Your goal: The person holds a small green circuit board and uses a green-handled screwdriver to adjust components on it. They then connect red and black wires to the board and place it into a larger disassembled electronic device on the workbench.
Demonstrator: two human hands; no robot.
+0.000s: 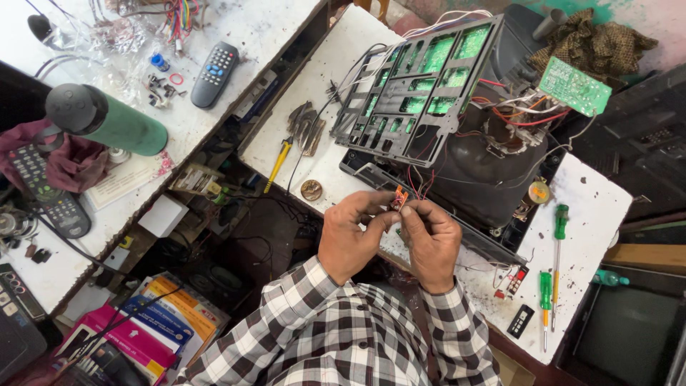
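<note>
Left hand (348,239): fingers curled, thumb and forefinger pinched on a small orange electronic component (399,198). Checked black-and-white sleeve.

Right hand (431,239): fingers bent inward, fingertips (407,212) closed on the same component from its 3 o'clock side. Both hands meet just above the near edge of the white, stained bench (593,207).

Small orange electronic component: held between the two hands, off the bench, with thin red wires running from it toward 12 o'clock into the set.

Opened black television chassis (479,164): at 1 o'clock from the hands, tube neck exposed, a black plastic frame carrying green circuit boards (418,78) tilted up over it.

Loose green circuit board (575,86): at 2 o'clock, joined to the chassis by red and white wires.

Two green-handled screwdrivers (559,236): at 3 o'clock, lying on the bench, well apart from the hands.

Yellow-handled tool (277,166): at 10 o'clock, on the bench near a round brass-coloured disc (311,189).

Dark grey remote control (214,73): at 11 o'clock, on a second bench.

Green cylindrical flask with black cap (107,118): at 9 o'clock, lying on its side.

Stack of coloured boxes (153,322): at 8 o'clock, on the floor.
</note>
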